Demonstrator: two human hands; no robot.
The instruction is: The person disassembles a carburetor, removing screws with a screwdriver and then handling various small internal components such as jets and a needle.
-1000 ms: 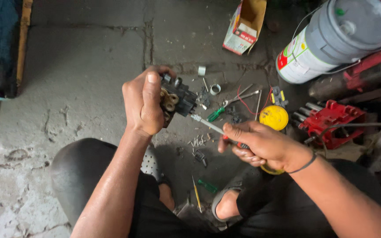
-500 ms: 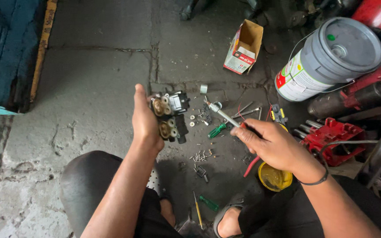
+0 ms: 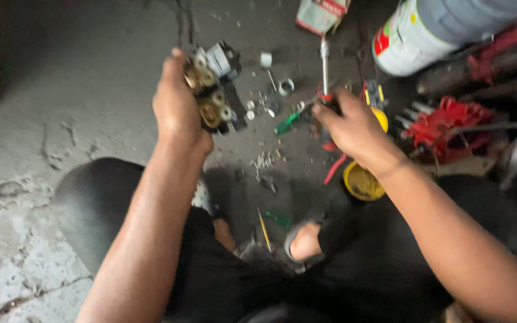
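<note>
The person sits over a cracked concrete floor with a job that looks partway through. The left hand is closed around a small mechanical assembly — a dark body with brass-coloured round fittings and a pale grey part at its top — and holds it up above the floor, tilted, with the fittings facing the camera. The right hand is wrapped tight around the handle of a screwdriver, whose metal shaft points up and away from the body; its tip is well apart from the assembly, not set on any screw.

Judging from how things lie, the taking-apart is already some way along: small loose pieces are scattered on the floor between the two hands, among them a metal ring, a short pale sleeve and a litter of tiny screws. A green-handled tool lies just beside the right hand, and a yellow-handled one lies nearer the person's foot. The assembly itself is still largely in one piece, fittings in place, so more work on it seems left.

Around the work sit a yellow round tin, a red metal part, a big grey bucket and a small cardboard box. The frame is blurred, so finer detail cannot be told.
</note>
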